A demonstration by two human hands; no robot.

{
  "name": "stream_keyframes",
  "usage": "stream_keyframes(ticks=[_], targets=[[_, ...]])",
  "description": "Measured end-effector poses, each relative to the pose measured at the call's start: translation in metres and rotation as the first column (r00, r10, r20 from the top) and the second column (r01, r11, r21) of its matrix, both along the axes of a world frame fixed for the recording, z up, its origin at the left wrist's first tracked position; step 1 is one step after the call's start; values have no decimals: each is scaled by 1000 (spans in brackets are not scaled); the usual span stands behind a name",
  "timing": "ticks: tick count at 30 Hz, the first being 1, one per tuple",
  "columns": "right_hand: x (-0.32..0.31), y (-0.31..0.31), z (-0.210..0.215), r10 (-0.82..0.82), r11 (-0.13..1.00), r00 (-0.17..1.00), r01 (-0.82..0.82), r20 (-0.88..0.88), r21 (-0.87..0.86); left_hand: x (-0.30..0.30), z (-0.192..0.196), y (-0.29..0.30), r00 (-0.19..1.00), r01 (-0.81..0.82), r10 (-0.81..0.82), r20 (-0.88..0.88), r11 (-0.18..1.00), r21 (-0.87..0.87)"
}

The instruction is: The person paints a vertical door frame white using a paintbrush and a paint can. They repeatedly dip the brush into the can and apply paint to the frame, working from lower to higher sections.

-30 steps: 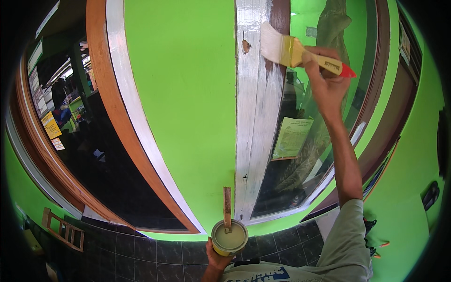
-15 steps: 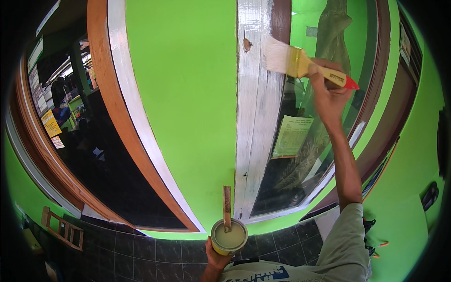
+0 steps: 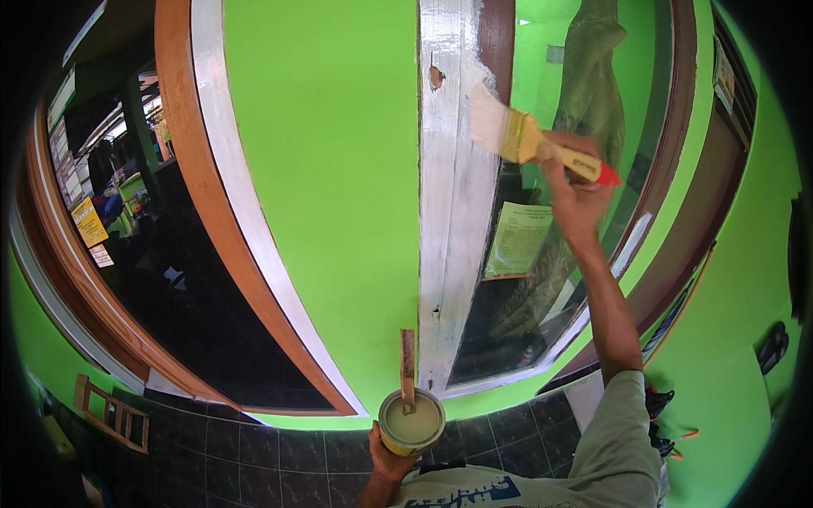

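Observation:
My right hand point(image 3: 577, 190) is closed around the wooden handle of a wide paintbrush point(image 3: 523, 137) with a red tip. Its pale bristles press against the window frame post point(image 3: 453, 212), which is coated in white paint; a brown unpainted strip point(image 3: 496, 51) shows near the top. Low in front of me, my left hand point(image 3: 388, 457) grips a paint can point(image 3: 412, 422) from its left side. Pale paint fills part of the can, and a flat wooden stick point(image 3: 407, 364) stands upright in it, leaning on the rim.
Right of the post is a window pane point(image 3: 529, 322) with a paper notice point(image 3: 515, 241) on it. A green wall point(image 3: 326, 195) separates it from a dark window with an orange frame point(image 3: 229, 229). A small wooden ladder-like piece point(image 3: 114, 412) lies at lower left above dark floor tiles point(image 3: 301, 453).
My right hand and the paintbrush have moved slightly down and left, with the bristles now lower on the post. The paint can stays nearly where it was in my left hand.

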State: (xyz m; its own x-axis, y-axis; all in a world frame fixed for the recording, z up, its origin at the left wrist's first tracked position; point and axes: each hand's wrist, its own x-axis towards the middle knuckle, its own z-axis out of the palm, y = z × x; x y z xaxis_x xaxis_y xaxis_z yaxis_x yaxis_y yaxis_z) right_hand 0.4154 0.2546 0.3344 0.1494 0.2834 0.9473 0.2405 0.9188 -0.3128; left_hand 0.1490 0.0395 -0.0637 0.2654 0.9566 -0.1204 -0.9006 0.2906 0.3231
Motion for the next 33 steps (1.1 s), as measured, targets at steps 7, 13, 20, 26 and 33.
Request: stream_keyframes(ticks=[7,13,20,26,33], targets=[[2,3,-21,-32,998,999,30,37,46,-1,-6,-3,999,0,1,52,1000,-4],[8,-23,-3,-103,995,992,104,75,3,-2,1,-4,1000,-7,7,1,1000,-15],[9,-29,68,-168,963,831,253,530,-93,0,-15,-3,992,21,-24,120,999,24],[29,-1,191,-373,928,727,279,576,248,4,2,-1,997,-11,13,77,999,-32],[-22,-43,253,-720,687,604,551,342,473,5,14,-3,995,-36,37,91,999,-15]])
